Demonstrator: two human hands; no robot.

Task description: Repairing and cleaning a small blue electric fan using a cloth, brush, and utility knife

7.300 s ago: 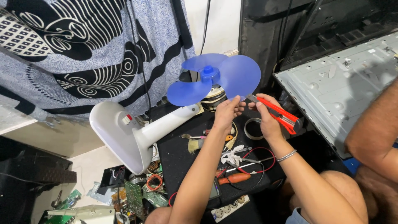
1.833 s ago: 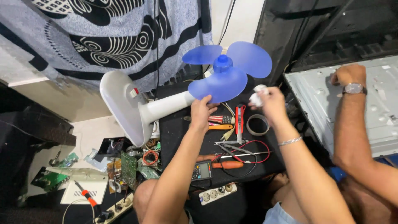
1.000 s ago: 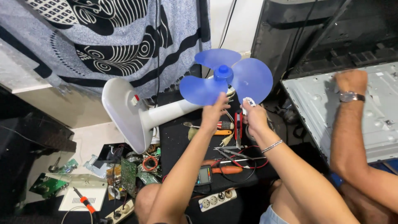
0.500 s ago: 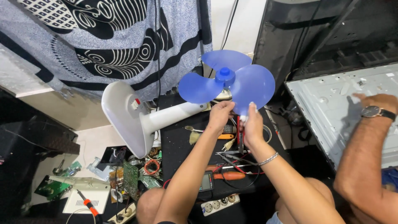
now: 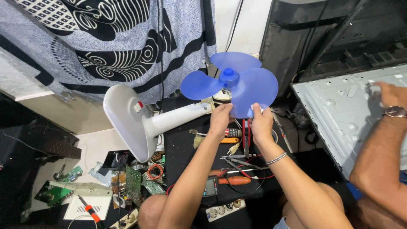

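Observation:
A white pedestal fan lies on its side with its round base (image 5: pixel 122 118) at left and its blue three-blade propeller (image 5: pixel 231 80) facing up. My left hand (image 5: pixel 221 118) is closed on the head end of the fan's white neck (image 5: pixel 178 118), just under the blades. My right hand (image 5: pixel 260 124) is beside it, fingers pinched on a small white part (image 5: pixel 255 108) at the lower blade's edge. What lies behind the blade is hidden.
A black mat (image 5: pixel 182 152) holds red pliers (image 5: pixel 246 135), an orange-handled screwdriver (image 5: pixel 231 180), a multimeter (image 5: pixel 210 186) and a power strip (image 5: pixel 222 208). Circuit boards (image 5: pixel 133 183) lie at lower left. Another person's hand (image 5: pixel 392 95) rests on a grey metal panel (image 5: pixel 339 110) at right.
My right hand came in from the right with the white part to the blade's lower edge, next to my left hand. The other person's hand moved along the panel.

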